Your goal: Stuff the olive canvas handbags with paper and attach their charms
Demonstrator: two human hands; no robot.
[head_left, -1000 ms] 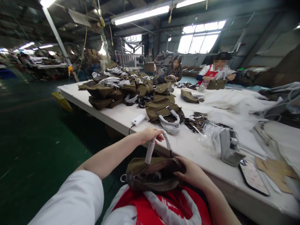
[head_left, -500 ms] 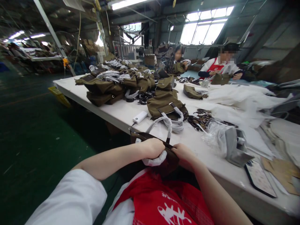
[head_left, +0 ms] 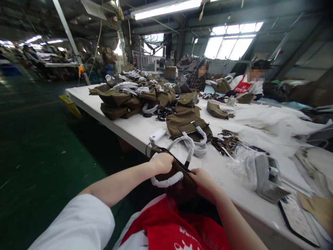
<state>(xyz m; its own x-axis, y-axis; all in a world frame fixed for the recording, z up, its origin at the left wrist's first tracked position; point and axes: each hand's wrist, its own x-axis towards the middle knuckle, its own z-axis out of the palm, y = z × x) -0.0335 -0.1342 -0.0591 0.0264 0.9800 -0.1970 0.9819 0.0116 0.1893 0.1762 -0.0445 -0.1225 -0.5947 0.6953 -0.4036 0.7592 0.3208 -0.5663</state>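
An olive-brown bag [head_left: 182, 185] with white-wrapped handles rests against the table's near edge, close to my red apron. My left hand [head_left: 163, 163] is closed at the bag's upper edge, above the front handle, its fingertips partly hidden. At the right part of the same edge, my right hand [head_left: 201, 177] pinches the rim. One wrapped handle [head_left: 168, 181] hangs on my side of the bag, and the other stands up behind it. Just beyond lies another olive bag [head_left: 184, 125] with wrapped handles, beside a small white device [head_left: 158, 134].
A heap of olive bags [head_left: 122, 100] covers the table's [head_left: 125, 133] far left. Dark straps [head_left: 226, 142], clear plastic [head_left: 241, 158], a grey pouch [head_left: 267, 177] and a phone [head_left: 299, 217] lie to the right. Two people [head_left: 244, 85] [head_left: 200, 76] sit across the table.
My left hand has moved left along the bag's edge, away from my right hand, uncovering more of the front handle. The camera view has shifted slightly.
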